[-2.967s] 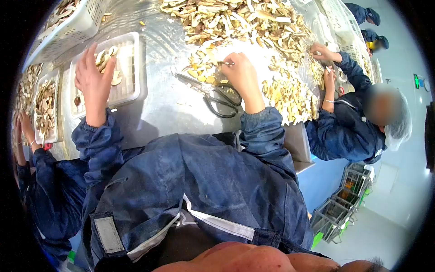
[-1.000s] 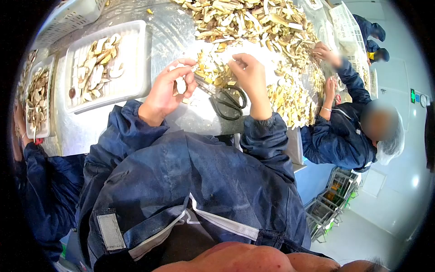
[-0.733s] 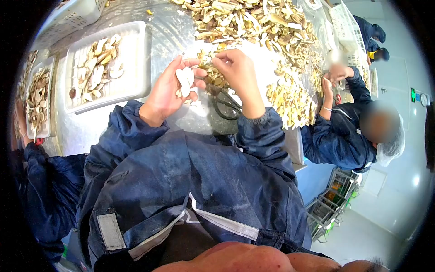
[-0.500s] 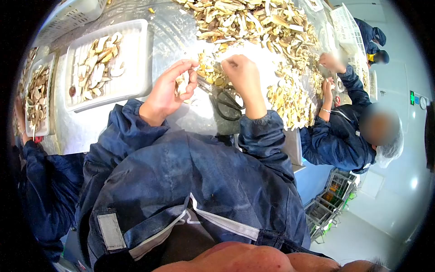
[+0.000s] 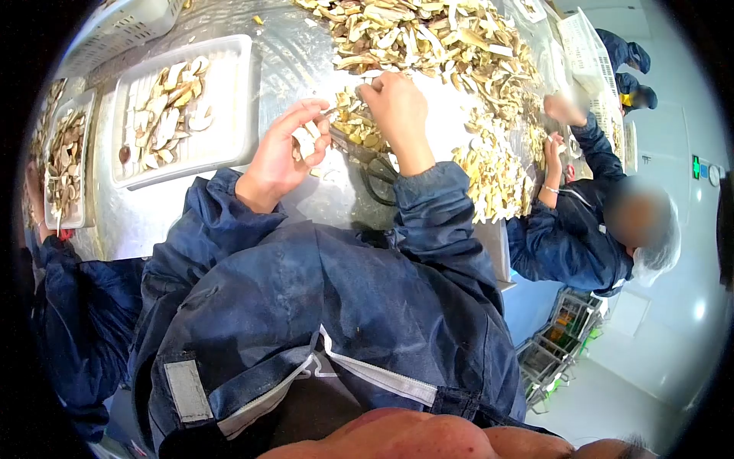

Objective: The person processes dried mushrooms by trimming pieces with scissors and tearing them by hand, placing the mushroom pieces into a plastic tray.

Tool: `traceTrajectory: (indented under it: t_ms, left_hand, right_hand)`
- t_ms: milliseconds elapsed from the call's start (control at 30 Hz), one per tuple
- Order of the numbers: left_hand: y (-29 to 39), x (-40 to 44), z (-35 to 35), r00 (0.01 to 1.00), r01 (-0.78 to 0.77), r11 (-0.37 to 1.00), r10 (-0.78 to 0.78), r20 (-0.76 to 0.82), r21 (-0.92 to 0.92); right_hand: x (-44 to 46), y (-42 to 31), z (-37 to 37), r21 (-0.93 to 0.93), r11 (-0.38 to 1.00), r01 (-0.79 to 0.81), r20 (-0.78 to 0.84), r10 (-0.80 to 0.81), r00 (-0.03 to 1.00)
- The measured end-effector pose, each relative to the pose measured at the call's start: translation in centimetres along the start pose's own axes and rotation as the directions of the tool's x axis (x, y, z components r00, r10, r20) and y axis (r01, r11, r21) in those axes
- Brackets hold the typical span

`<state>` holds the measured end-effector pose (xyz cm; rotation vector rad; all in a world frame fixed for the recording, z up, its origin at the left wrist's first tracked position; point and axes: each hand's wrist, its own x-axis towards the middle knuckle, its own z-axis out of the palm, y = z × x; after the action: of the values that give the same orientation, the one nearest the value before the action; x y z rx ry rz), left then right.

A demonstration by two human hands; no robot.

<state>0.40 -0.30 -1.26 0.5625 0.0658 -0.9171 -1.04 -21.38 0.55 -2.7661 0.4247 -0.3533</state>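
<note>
My left hand (image 5: 277, 157) is curled around pale mushroom slices (image 5: 306, 141), which show between the palm and fingers. A thin darker piece (image 5: 330, 112) sticks out by its fingertips. My right hand (image 5: 399, 115) is closed in a pinch over small mushroom pieces (image 5: 355, 126); whatever its fingertips hold is hidden. Black-handled scissors (image 5: 375, 183) lie below the right hand, partly covered by the wrist and sleeve. Left of my left hand sits a white tray (image 5: 246, 99) with sliced mushrooms (image 5: 164, 115) in it.
A big heap of dried mushroom slices (image 5: 428, 38) covers the far table, with a paler heap (image 5: 493, 164) to the right. A co-worker (image 5: 581, 222) reaches in there. Another narrow tray (image 5: 86, 153) stands far left beside a person's sleeve (image 5: 76, 321). White baskets (image 5: 585, 53) line the right.
My right hand has moved up and slightly left, and its sleeve now covers more of the scissors. My left hand has stayed nearly in place; the slices in it show more clearly.
</note>
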Motion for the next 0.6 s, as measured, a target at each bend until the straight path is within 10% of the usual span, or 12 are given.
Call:
traceTrajectory:
  t_ms: [333, 400, 600]
  left_hand:
    - [0.5, -0.5, 2.7, 0.988, -0.023, 1.0, 0.021, -0.152, -0.014]
    - [0.4, -0.6, 2.1, 0.994, 0.009, 1.0, -0.009, -0.108, 0.0]
    - [0.2, -0.1, 0.2, 1.0, -0.001, 0.998, 0.001, -0.006, -0.059]
  right_hand:
    - [-2.3, -3.1, -4.9, 0.688, 0.648, -0.326, 0.449, -0.027, 0.893]
    - [-1.5, -2.4, -1.4, 0.344, 0.873, 0.347, -0.057, -0.349, 0.935]
    - [-3.3, 0.8, -0.8, 0.195, 0.885, 0.423, -0.003, -0.431, 0.902]
